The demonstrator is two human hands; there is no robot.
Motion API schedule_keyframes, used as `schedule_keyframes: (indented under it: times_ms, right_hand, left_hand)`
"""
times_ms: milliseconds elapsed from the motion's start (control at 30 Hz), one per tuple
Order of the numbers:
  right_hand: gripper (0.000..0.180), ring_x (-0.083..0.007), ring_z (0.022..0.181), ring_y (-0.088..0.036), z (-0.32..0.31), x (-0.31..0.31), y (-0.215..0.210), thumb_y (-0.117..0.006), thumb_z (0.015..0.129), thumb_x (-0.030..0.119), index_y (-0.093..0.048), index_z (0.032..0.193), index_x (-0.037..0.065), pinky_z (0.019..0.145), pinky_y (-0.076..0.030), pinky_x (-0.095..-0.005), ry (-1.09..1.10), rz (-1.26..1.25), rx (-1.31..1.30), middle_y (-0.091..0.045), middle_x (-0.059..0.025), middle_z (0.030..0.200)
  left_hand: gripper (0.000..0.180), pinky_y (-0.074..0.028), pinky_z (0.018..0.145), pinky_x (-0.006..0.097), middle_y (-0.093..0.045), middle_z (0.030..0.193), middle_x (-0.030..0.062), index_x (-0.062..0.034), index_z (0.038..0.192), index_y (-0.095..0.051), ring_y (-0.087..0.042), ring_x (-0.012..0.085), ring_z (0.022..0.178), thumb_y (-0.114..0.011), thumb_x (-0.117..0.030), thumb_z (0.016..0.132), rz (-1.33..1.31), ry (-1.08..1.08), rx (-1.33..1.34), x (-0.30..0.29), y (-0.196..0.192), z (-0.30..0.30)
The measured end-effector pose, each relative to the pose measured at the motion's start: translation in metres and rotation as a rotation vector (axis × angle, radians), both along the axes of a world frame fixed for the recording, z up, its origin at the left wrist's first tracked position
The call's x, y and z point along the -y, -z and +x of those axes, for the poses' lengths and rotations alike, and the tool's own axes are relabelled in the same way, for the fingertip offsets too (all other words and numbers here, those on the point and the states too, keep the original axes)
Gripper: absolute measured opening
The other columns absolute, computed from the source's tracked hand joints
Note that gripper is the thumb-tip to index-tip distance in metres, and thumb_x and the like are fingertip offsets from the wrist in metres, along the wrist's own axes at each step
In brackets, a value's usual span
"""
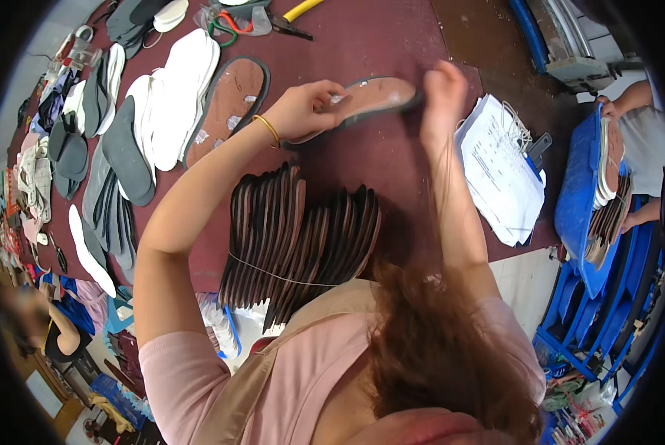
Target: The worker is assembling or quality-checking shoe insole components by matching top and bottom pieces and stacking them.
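A brown insole with a dark rim [380, 95] lies across the maroon table in front of me, with pale patches on it. My left hand [310, 111], a gold bangle at its wrist, has its fingers curled on the insole's left end. Just past the opposite end, my right hand [443, 104] is raised and smeared by motion; whether it holds anything is not clear. Another brown insole [232, 100] with pale scraps on it rests to the left. Close to my body stands a row of dark insoles on edge [295, 237], with a thin cord across it.
White insoles [180, 96] and grey ones [128, 152] cover the left side. Scissors [225, 30] and pliers [291, 28] lie at the back. Papers [499, 170] with a clip are on the right. Another person holds a blue crate [577, 200] of insoles beside the table.
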State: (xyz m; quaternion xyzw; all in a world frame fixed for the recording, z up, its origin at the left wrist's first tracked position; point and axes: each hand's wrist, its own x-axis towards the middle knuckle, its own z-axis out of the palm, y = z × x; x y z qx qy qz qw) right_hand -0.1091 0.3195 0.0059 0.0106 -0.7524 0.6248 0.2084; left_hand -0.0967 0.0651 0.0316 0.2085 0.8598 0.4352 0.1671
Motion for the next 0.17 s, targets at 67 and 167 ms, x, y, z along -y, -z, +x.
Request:
schedule_keyframes:
  times_ms: [67,167]
  right_hand:
    - [0.04,-0.0205,0.107,-0.054,0.019,-0.018,-0.029,-0.056,0.093,0.019,-0.045,0.128,0.004,0.099,-0.04,-0.0302,0.087,-0.246,-0.15,-0.05,-0.0138,0.121]
    - [0.038,-0.0283,0.105,-0.055,0.035,0.005,-0.036,-0.058,0.093,0.022,-0.046,0.128,0.016,0.098,-0.042,-0.0389,-0.29,0.639,-0.178,-0.05,-0.011,0.128]
  left_hand:
    - [0.04,-0.048,0.09,0.031,-0.058,0.12,0.0025,-0.0078,0.129,-0.051,-0.057,0.0099,0.105,-0.058,-0.02,0.092,0.629,-0.199,0.774,-0.008,-0.005,0.0]
    - [0.048,-0.05,0.089,0.024,-0.061,0.119,0.0023,-0.0093,0.135,-0.047,-0.061,0.0083,0.103,-0.06,-0.026,0.091,0.852,-0.098,1.072,-0.009,0.007,-0.007]
